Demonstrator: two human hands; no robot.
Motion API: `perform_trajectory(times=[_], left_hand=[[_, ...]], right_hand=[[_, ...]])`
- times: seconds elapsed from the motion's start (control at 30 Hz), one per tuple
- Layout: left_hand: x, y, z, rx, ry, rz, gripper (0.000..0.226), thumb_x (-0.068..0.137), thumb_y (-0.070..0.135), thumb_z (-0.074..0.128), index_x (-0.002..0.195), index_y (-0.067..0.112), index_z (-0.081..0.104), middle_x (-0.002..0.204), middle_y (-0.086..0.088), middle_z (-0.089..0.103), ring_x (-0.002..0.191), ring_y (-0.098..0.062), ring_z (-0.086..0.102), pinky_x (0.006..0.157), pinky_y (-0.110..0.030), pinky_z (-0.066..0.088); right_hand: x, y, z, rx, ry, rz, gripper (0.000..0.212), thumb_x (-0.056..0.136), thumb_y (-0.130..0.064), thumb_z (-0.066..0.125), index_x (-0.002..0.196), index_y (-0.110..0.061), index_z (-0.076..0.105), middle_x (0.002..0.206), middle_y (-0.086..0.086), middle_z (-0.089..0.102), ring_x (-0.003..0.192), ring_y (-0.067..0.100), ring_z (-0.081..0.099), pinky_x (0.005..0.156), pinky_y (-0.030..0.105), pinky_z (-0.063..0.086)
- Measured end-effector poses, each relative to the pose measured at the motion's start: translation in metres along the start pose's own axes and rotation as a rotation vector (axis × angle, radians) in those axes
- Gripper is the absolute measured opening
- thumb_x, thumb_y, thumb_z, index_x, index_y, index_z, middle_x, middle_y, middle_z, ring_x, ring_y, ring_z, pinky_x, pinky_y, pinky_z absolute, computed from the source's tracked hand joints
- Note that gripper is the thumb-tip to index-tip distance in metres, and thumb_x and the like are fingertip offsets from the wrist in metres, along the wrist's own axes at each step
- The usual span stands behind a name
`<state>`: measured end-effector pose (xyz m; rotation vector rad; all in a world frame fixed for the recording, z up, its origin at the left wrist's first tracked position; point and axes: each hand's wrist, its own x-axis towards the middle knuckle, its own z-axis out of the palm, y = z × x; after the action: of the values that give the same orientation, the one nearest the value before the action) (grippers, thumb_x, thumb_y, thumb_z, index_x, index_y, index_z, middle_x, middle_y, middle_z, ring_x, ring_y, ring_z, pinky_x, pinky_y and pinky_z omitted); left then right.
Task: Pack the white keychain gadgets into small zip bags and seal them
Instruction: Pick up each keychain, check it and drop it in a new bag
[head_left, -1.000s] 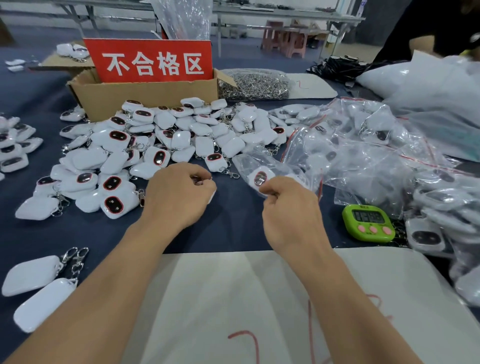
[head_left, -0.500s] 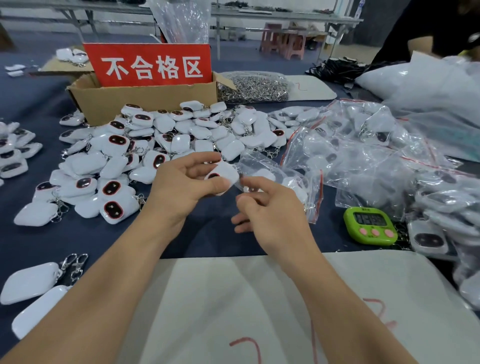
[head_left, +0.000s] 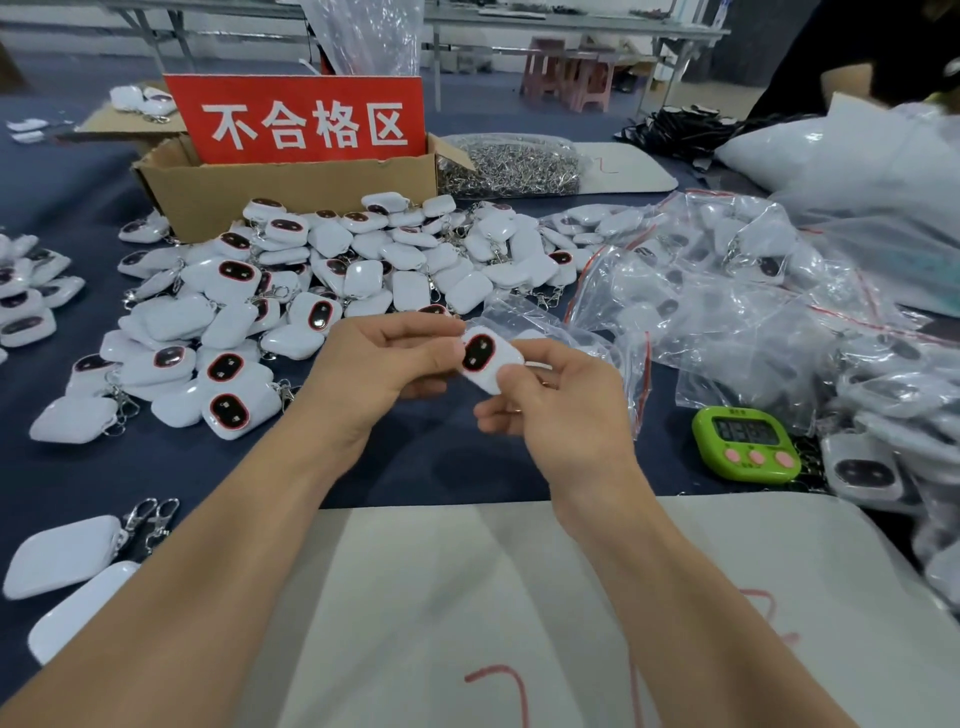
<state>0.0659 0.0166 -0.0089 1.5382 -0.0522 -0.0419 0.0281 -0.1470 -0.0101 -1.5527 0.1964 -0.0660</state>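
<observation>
**Pinching one gadget with both hands**

Holding a white keychain gadget (head_left: 485, 358) up to the left of the green timer (head_left: 745, 444), dark oval face toward the camera. Pinching its upper end with the left hand (head_left: 379, 369), thumb and forefinger closed on it. Gripping its lower end with the right hand (head_left: 561, 410), thumb pressed on the white shell, other fingers curled beneath. Just behind the gadget, also left of the timer: a clear zip bag (head_left: 597, 332) on the dark cloth (head_left: 467, 467). Farther left of the timer: a loose pile of gadgets (head_left: 332, 275). Beyond the timer and to its right: a heap of filled bags (head_left: 727, 312). Nearer than the timer: a white mat (head_left: 519, 597).
</observation>
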Motion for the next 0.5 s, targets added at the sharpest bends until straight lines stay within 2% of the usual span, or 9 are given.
perform_trajectory(times=[0.1,0.23,0.43,0.5], left_hand=[[-0.0013,0.0015,-0.0023,0.042,-0.047,-0.002,0.019,0.084,0.003,0.077,0.089,0.020,0.083,0.083,-0.007,0.079,0.072,-0.011,0.073,0.068,-0.021,0.060],[-0.0016,0.0026,-0.0010,0.031,-0.066,0.010,0.026,0.089,0.004,0.072,0.085,0.026,0.084,0.089,-0.003,0.080,0.083,-0.012,0.074,0.080,-0.027,0.061],[-0.0043,0.0050,0.0003,-0.012,-0.127,0.008,0.024,0.090,0.002,0.068,0.088,0.019,0.084,0.089,-0.008,0.079,0.080,-0.016,0.074,0.074,-0.026,0.061],[-0.0050,0.0050,0.0008,-0.019,-0.141,-0.003,0.022,0.088,0.001,0.069,0.091,0.017,0.083,0.091,-0.009,0.079,0.082,-0.016,0.074,0.074,-0.026,0.061]], right_hand=[[0.0008,-0.0003,-0.0003,0.129,-0.041,0.075,0.013,0.098,0.001,0.060,0.098,-0.006,0.070,0.077,0.012,0.075,0.057,0.019,0.069,0.059,0.026,0.059],[0.0001,-0.0003,0.0008,0.042,-0.149,0.091,0.011,0.095,0.001,0.062,0.089,-0.005,0.069,0.074,0.010,0.074,0.059,0.020,0.066,0.060,0.027,0.059],[-0.0002,-0.0045,-0.0027,0.074,-0.203,0.120,0.015,0.101,-0.003,0.057,0.095,0.001,0.071,0.078,0.016,0.071,0.064,0.025,0.065,0.059,0.026,0.059],[-0.0011,-0.0044,-0.0023,0.072,-0.209,0.111,0.017,0.101,-0.004,0.058,0.093,-0.002,0.073,0.080,0.015,0.071,0.064,0.024,0.066,0.059,0.025,0.059]])
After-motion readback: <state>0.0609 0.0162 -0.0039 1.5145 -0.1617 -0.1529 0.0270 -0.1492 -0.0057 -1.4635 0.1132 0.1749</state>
